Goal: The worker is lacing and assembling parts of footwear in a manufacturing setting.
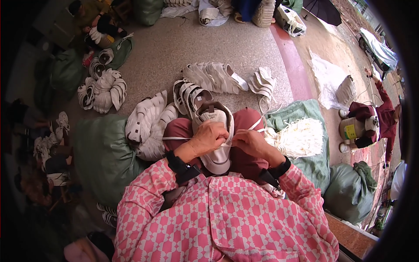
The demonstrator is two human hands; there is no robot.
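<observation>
A pale shoe upper (217,160) lies between my knees, its dark opening turned away from me. My left hand (209,137) is closed over the upper's lacing area, fingertips pinched at a white shoelace. Just right of it, my right hand (252,143) is also closed in a pinch, holding the white shoelace (226,145) beside the upper's edge. One lace end (176,138) stretches across my left knee, another strand loops above my right knee. What lies under my fingers is partly hidden. Beyond the upper, a nested row of uppers (190,97) touches it.
A bundle of white laces (301,137) lies on a green sack (307,109) at my right. Curled stacks of uppers (148,122) rest by a full green sack (100,153) at my left. More stacks (214,77) lie ahead on the floor. Other people (382,113) sit at both sides.
</observation>
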